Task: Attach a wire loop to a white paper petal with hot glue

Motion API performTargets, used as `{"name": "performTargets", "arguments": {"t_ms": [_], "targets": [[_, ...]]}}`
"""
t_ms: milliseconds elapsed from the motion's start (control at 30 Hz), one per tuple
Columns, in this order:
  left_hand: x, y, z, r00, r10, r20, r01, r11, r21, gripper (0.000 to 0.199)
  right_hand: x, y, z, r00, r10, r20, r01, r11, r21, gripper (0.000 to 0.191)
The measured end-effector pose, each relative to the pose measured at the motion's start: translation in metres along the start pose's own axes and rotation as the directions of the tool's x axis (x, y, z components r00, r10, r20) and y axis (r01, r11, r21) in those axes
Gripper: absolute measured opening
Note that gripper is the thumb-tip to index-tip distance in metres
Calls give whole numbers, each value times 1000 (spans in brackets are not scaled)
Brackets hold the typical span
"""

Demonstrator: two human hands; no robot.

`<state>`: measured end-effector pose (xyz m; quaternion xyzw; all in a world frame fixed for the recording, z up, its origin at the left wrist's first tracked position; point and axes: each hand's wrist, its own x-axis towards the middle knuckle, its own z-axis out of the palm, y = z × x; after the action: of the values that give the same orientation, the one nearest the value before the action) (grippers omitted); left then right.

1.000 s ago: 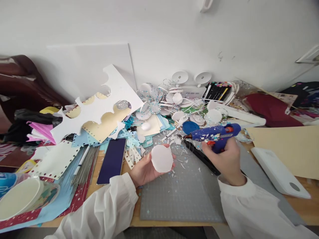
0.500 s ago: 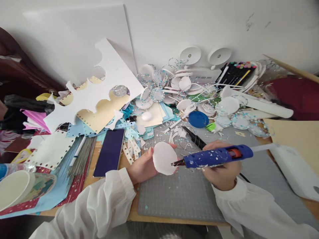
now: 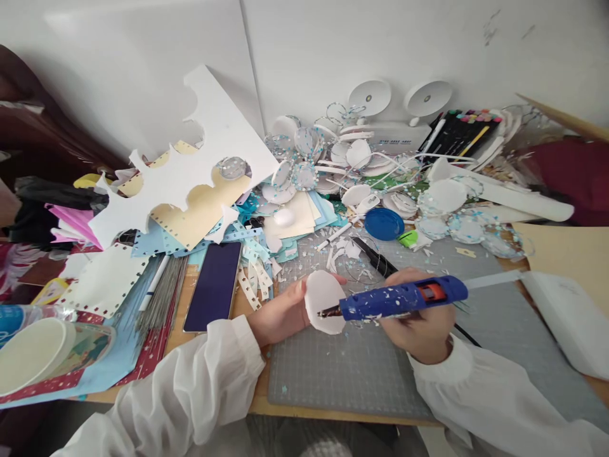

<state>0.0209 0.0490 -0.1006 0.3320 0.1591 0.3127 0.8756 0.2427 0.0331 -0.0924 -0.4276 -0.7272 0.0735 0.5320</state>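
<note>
My left hand (image 3: pixel 283 312) holds a white foam disc (image 3: pixel 324 297) by its edge, thumb at the left rim and fingers behind it. My right hand (image 3: pixel 419 324) is wrapped round a blue glue gun (image 3: pixel 394 299) spotted with white bits. Its dark nozzle points left and lies over the lower part of the disc; whether it touches the surface is hard to tell. A clear glue stick (image 3: pixel 495 278) sticks out of the gun's right end. Both hands are above a grey cutting mat (image 3: pixel 352 374).
A phone (image 3: pixel 212 289) lies left of the mat, beside thin wires (image 3: pixel 164 295) and a paper cup (image 3: pixel 35 355). Behind are a blue lid (image 3: pixel 383 224), a black tool (image 3: pixel 373 257), foam discs wound with beaded string, and cut foam sheet (image 3: pixel 238 136). A white box (image 3: pixel 566 317) stands right.
The disc has moved slightly right and tilted in my left hand. The glue gun has shifted a little left, its nozzle now further over the disc. The camera view has shifted slightly.
</note>
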Motion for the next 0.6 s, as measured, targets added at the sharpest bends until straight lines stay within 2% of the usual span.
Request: {"name": "performTargets", "arguments": {"t_ms": [433, 600], "targets": [[-1, -1, -1, 999, 18, 40, -19, 1000, 7, 72, -2, -2, 1, 997, 64, 31, -61, 995, -78, 17], [-1, -1, -1, 1000, 25, 15, -25, 1000, 16, 70, -2, -2, 0, 997, 73, 32, -70, 994, -81, 16]]}}
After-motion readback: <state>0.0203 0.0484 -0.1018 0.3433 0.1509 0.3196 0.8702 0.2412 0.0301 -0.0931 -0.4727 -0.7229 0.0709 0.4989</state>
